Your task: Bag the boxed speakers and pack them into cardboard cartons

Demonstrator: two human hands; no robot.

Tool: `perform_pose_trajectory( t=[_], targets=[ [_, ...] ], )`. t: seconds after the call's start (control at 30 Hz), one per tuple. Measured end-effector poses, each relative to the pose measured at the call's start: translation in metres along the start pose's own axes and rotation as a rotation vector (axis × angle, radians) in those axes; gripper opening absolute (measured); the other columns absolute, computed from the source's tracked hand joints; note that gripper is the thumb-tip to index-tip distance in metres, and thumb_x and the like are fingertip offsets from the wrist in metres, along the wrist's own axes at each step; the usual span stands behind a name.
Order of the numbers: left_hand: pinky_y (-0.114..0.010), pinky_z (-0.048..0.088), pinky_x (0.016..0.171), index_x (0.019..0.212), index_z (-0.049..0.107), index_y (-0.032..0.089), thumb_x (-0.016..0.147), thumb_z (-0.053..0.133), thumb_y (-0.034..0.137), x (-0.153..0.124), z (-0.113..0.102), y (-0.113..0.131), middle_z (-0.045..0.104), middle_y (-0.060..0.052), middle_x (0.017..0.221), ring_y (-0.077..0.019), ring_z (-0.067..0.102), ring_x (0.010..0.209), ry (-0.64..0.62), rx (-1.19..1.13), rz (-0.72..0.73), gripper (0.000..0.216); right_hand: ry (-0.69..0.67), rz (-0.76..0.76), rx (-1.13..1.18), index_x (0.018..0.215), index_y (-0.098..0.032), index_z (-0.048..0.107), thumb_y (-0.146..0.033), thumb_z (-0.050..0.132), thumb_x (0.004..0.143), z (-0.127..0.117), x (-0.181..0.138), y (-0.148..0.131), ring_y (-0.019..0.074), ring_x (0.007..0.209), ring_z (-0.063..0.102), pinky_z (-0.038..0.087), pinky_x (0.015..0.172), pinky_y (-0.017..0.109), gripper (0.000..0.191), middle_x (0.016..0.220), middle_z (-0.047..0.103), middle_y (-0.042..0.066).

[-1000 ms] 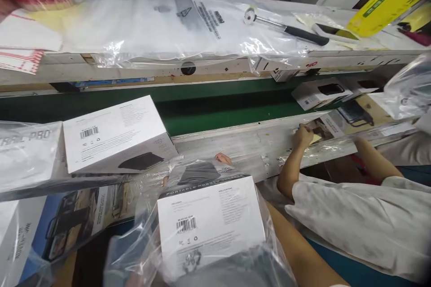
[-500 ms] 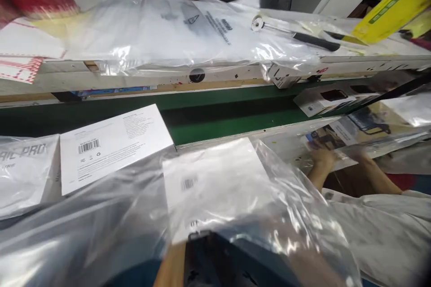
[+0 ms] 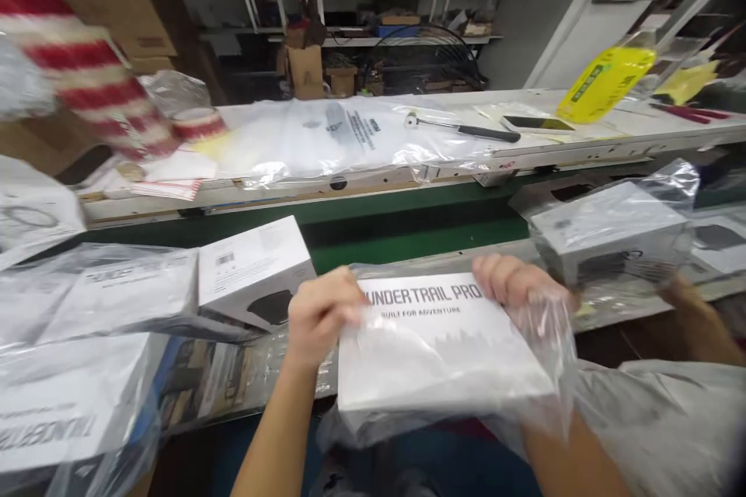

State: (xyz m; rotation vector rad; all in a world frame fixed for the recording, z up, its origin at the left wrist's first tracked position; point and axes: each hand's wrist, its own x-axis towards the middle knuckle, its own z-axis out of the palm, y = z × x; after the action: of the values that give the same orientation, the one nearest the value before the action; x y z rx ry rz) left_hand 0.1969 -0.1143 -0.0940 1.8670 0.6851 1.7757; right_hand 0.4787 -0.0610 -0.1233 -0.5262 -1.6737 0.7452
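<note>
A white box (image 3: 437,349) lettered "...UNDER TRAIL PRO" is in front of me, tilted, inside a clear plastic bag (image 3: 556,357). At its far left corner my left hand (image 3: 326,311) is closed on the bag's edge. Bunched plastic is gripped by my right hand (image 3: 518,283) at the far right corner, its fingers curled over the box edge. Left of my hands stands a second white box (image 3: 250,260) with a barcode and no bag visible around it. Boxes in plastic (image 3: 128,287) sit farther left.
A green conveyor belt (image 3: 373,229) runs behind the boxes. The white shelf (image 3: 385,175) above it carries flat plastic bags (image 3: 315,140), a black-handled tool (image 3: 466,128), a yellow bottle (image 3: 606,81) and red-striped tape rolls (image 3: 99,85). At right, a person's arm (image 3: 699,318) is beside another bagged box (image 3: 611,233).
The bagged box has turned from its barcode side to its lettered side, and both my hands now grip the bag at its far corners. My view has tilted up. A bagged box now appears at right.
</note>
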Motion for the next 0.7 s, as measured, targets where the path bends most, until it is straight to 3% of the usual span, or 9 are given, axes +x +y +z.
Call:
perform_pose_trajectory(
  t=[0.1, 0.23, 0.33, 0.4, 0.43, 0.5, 0.57, 0.63, 0.7],
  targets=[
    [-0.029, 0.047, 0.061, 0.099, 0.071, 0.019, 0.092, 0.064, 0.018, -0.018, -0.051, 0.055, 0.068, -0.003, 0.072, -0.0149, 0.060, 0.063, -0.283, 0.236, 0.001, 0.009, -0.100, -0.068, 0.184, 0.064, -0.020, 0.052, -0.047, 0.047, 0.103, 0.016, -0.001, -0.023, 0.0168, 0.056, 0.047, 0.043, 0.059, 0.034, 0.047, 0.058, 0.047, 0.002],
    [-0.024, 0.053, 0.071, 0.086, 0.072, 0.024, 0.086, 0.070, 0.010, -0.073, -0.101, 0.088, 0.070, 0.000, 0.075, -0.0152, 0.066, 0.077, -0.206, 0.546, -0.253, 0.014, -0.293, 0.133, 0.026, 0.072, -0.020, 0.063, -0.042, 0.052, 0.102, 0.008, -0.004, -0.019, 0.0205, 0.073, 0.058, 0.051, 0.076, 0.037, 0.039, 0.071, 0.060, 0.005],
    [-0.040, 0.046, 0.110, 0.096, 0.074, 0.030, 0.079, 0.080, 0.030, -0.118, -0.077, 0.073, 0.068, -0.004, 0.127, -0.0262, 0.055, 0.129, 0.244, 0.548, -0.450, 0.018, -0.250, 0.219, 0.004, 0.069, -0.021, 0.063, -0.047, 0.055, 0.099, 0.010, -0.014, 0.005, 0.0251, 0.096, 0.063, 0.050, 0.097, 0.042, 0.041, 0.092, 0.067, 0.008],
    [-0.047, 0.038, 0.118, 0.132, 0.060, 0.031, 0.057, 0.088, 0.061, -0.137, -0.033, 0.047, 0.039, -0.008, 0.159, -0.0343, 0.038, 0.145, 0.652, 0.328, -0.729, 0.085, -0.146, 0.290, 0.044, 0.081, -0.023, 0.067, -0.058, 0.058, 0.094, 0.020, -0.020, 0.023, 0.0310, 0.124, 0.055, 0.043, 0.111, 0.047, 0.038, 0.127, 0.063, 0.010],
    [-0.047, 0.038, 0.118, 0.141, 0.052, 0.029, 0.050, 0.084, 0.072, -0.142, -0.009, 0.033, 0.037, -0.011, 0.159, -0.0365, 0.040, 0.144, 0.796, 0.158, -0.889, 0.106, -0.113, 0.351, 0.097, 0.096, -0.026, 0.069, -0.066, 0.054, 0.092, 0.027, -0.022, 0.030, 0.0333, 0.135, 0.048, 0.039, 0.114, 0.050, 0.043, 0.142, 0.055, 0.009],
    [-0.050, 0.045, 0.111, 0.143, 0.049, 0.015, 0.052, 0.073, 0.084, -0.144, 0.032, 0.010, 0.053, -0.024, 0.143, -0.0412, 0.052, 0.133, 0.805, 0.018, -1.008, 0.117, -0.176, 0.496, 0.181, 0.128, -0.030, 0.061, -0.077, 0.046, 0.089, 0.044, -0.019, 0.035, 0.0351, 0.144, 0.038, 0.035, 0.117, 0.055, 0.063, 0.155, 0.043, 0.009],
    [-0.044, 0.040, 0.117, 0.152, 0.037, 0.017, 0.064, 0.069, 0.079, -0.142, 0.049, 0.001, 0.051, -0.020, 0.148, -0.0352, 0.048, 0.138, 0.859, -0.132, -1.038, 0.112, -0.342, 0.585, 0.102, 0.137, -0.029, 0.058, -0.075, 0.052, 0.088, 0.065, -0.009, 0.023, 0.0366, 0.148, 0.030, 0.027, 0.120, 0.058, 0.067, 0.160, 0.035, 0.010],
    [-0.042, 0.039, 0.118, 0.158, 0.026, 0.023, 0.075, 0.066, 0.072, -0.142, 0.037, 0.009, 0.045, -0.014, 0.155, -0.0315, 0.045, 0.142, 0.958, -0.267, -1.058, 0.104, -0.489, 0.577, -0.076, 0.117, -0.027, 0.071, -0.063, 0.064, 0.087, 0.090, 0.000, -0.004, 0.0384, 0.152, 0.018, 0.017, 0.122, 0.060, 0.047, 0.165, 0.024, 0.007],
    [-0.043, 0.043, 0.115, 0.159, 0.026, 0.026, 0.081, 0.061, 0.070, -0.150, 0.005, 0.031, 0.046, -0.011, 0.155, -0.0324, 0.048, 0.140, 1.038, -0.276, -1.076, 0.096, -0.531, 0.539, -0.158, 0.092, -0.024, 0.074, -0.054, 0.062, 0.091, 0.120, 0.005, -0.036, 0.0384, 0.153, 0.014, 0.017, 0.122, 0.061, 0.032, 0.167, 0.017, 0.003]
  ],
)
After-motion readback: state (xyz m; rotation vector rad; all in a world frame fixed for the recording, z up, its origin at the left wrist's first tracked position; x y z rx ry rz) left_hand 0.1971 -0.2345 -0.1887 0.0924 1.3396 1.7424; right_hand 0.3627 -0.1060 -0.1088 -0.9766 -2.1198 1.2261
